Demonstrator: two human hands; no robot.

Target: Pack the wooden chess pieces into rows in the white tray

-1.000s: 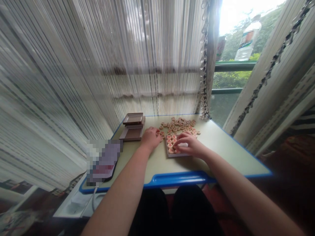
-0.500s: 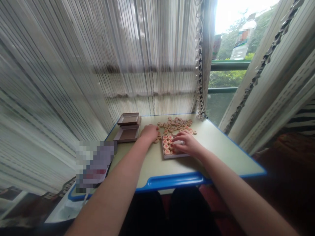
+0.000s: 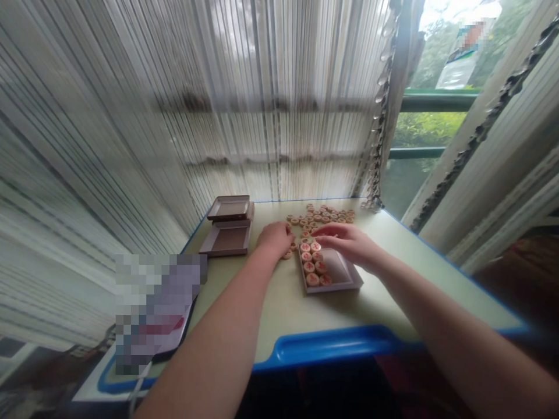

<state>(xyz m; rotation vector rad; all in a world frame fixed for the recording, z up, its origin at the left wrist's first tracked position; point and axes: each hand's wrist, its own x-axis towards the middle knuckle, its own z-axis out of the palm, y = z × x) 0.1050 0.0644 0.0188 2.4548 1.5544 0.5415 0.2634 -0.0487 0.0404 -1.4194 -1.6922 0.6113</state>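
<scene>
Right hand (image 3: 349, 243) has shifted beyond the box (image 3: 343, 270), baring pieces (image 3: 309, 267) (two red-marked columns); whether it or left hand (image 3: 277, 237) grips, I can't tell.

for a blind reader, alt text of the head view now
Two bare hands over a table: the right hand above a box part filled with round pieces, the left hand by loose pieces.

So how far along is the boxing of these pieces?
Two columns of red-marked pieces already fill the box's left side. The left hand is at the loose pieces; the right hand hovers by the far edge, its grip unclear. Left: the bare right side, with many pieces outside.
</scene>
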